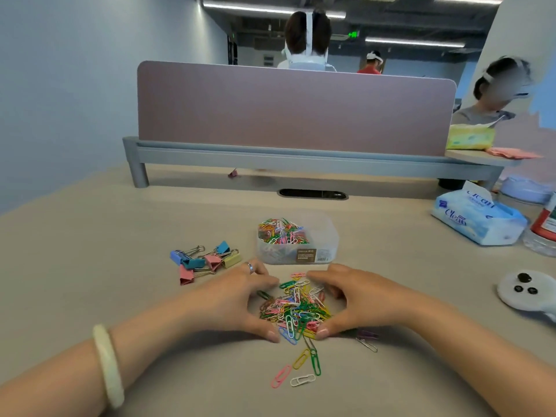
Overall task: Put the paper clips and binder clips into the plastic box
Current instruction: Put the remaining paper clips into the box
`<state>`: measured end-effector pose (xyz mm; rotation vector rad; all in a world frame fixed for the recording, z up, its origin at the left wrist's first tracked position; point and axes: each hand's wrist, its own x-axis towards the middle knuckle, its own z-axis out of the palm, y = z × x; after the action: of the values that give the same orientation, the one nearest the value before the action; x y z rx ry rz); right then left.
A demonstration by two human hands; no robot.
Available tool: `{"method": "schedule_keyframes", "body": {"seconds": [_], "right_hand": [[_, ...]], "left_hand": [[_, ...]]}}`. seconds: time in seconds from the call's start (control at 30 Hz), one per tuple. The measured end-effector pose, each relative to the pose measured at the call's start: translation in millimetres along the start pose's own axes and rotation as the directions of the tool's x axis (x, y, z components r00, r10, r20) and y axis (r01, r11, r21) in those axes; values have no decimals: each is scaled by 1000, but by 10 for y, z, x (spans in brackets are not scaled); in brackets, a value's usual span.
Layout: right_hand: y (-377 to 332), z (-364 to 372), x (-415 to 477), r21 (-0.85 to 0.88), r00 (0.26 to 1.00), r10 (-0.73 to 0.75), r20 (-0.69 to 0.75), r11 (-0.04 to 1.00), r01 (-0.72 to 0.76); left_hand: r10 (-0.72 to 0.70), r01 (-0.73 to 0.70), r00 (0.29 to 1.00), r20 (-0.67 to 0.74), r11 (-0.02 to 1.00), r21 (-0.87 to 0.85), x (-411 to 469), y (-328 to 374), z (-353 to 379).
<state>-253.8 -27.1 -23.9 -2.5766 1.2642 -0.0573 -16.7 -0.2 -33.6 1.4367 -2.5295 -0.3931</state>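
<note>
A heap of coloured paper clips point(296, 308) lies on the beige desk in front of me. My left hand point(237, 299) cups the heap's left side and my right hand point(358, 299) cups its right side, palms facing in, fingers touching the desk. A few stray paper clips point(301, 368) lie nearer to me, and a couple more point(367, 340) sit under my right wrist. Just behind the heap stands the clear plastic box point(326, 236), partly filled with paper clips. Several pastel binder clips point(204, 261) lie to the box's left.
A pink desk divider point(294, 109) on a grey rail closes the far side. One binder clip point(234, 174) lies beneath the rail. A tissue pack point(478, 218), a bottle point(544, 230) and a white round controller point(526, 288) sit at the right. People sit beyond the divider.
</note>
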Motion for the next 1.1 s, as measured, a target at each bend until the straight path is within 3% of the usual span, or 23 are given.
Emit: {"method": "schedule_keyframes", "body": {"seconds": [0.17,0.4,0.67,0.87,1.1], "right_hand": [[-31,89,174,4,990,-125,-63,992,126],[-80,165,140,66,961,-192,-201,976,209],[-42,174,138,227,968,-123,-219,958,173],[-24,104,198,455,975,-33,-221,881,133],[-26,-201,501,410,957,52,-286,909,73]], "left_hand": [[34,-36,998,-48,998,-53,88,123,51],[12,-19,986,-169,999,-41,80,151,159],[-29,13,977,-211,997,-78,56,156,177],[-27,-16,967,-252,986,-166,44,121,201],[-12,-59,959,-282,968,-242,35,147,217]]}}
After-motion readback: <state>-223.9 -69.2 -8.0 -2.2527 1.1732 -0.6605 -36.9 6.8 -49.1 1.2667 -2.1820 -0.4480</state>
